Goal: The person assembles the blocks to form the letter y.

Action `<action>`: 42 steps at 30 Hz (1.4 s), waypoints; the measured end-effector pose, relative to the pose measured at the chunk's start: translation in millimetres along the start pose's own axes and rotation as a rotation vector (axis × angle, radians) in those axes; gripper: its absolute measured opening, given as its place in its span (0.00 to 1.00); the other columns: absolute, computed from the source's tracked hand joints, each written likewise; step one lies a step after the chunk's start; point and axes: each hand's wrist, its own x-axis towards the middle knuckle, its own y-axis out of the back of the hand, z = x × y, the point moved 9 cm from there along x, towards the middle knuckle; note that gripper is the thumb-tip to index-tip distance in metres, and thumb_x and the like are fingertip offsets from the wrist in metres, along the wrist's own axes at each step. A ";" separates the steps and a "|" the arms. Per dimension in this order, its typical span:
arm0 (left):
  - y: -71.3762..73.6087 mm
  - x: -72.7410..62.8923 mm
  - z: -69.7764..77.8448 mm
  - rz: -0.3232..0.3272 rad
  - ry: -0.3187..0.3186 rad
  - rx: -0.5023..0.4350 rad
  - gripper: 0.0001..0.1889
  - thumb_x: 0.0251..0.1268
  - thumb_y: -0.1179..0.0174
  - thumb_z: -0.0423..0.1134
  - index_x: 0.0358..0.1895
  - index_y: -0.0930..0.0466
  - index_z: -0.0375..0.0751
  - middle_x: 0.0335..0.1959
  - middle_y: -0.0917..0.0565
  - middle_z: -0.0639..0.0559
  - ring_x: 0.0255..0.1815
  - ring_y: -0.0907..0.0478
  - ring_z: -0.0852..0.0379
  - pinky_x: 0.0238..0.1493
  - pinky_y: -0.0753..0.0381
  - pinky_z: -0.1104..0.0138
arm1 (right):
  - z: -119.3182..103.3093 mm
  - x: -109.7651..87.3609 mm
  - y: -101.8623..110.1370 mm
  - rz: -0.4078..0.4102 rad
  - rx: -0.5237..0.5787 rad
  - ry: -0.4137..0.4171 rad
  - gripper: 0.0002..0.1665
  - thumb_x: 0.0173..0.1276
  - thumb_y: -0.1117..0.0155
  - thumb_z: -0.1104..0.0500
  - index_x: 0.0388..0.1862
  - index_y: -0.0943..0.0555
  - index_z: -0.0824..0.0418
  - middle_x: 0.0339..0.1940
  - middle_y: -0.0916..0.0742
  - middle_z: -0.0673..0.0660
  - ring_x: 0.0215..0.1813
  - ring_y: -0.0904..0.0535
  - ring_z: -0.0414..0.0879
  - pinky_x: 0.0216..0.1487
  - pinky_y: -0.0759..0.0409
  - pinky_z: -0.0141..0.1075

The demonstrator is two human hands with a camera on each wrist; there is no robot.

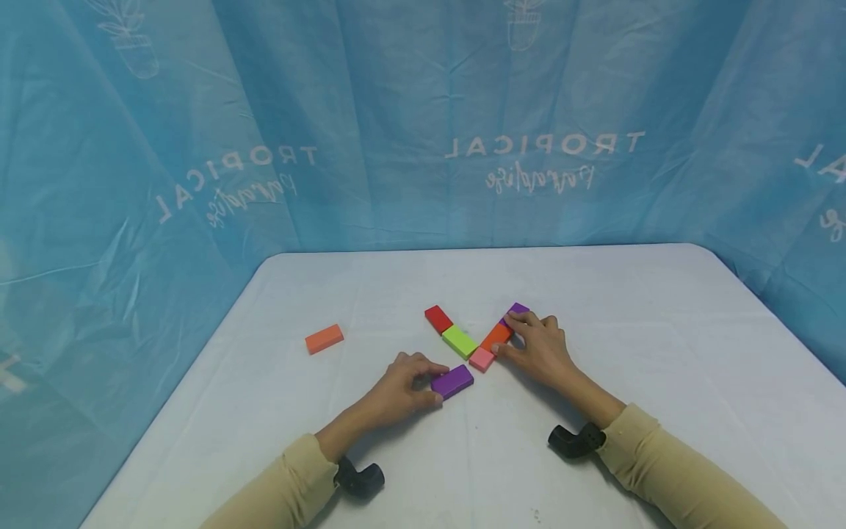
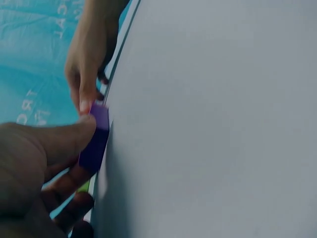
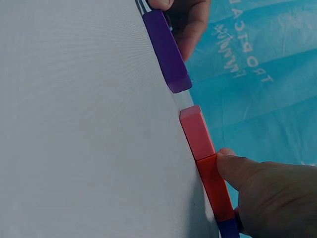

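My left hand [image 1: 405,389] pinches a purple block [image 1: 452,382] between thumb and fingers, close to the table and in front of the V of blocks. My right hand [image 1: 538,345] is at the V's right arm, its thumb against the side of an orange block [image 1: 496,337] and a finger reaching over near its joint with another purple block [image 1: 518,307]. A pink block [image 1: 482,359] touches the orange one at the near end. The V's left arm is a lime green block [image 1: 459,342] and a red block [image 1: 438,319]. In the right wrist view a gap separates the held purple block [image 3: 167,52] from the pink block [image 3: 197,133].
A lone light orange block [image 1: 324,339] lies to the left on the white-covered table [image 1: 595,286]. Blue printed curtains [image 1: 410,88] hang behind and beside the table. A black wrist mount sits on each forearm, the left [image 1: 360,481] and the right [image 1: 575,441].
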 end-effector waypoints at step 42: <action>-10.9 -8.1 24.2 0.276 0.085 0.035 0.22 0.52 0.33 0.40 0.53 0.19 0.46 0.42 0.20 0.52 0.42 0.36 0.59 0.43 0.41 0.65 | 0.3 -0.1 -0.1 -0.001 -0.014 -0.007 0.38 0.58 0.34 0.42 0.64 0.27 0.58 0.63 0.24 0.60 0.53 0.33 0.60 0.49 0.34 0.51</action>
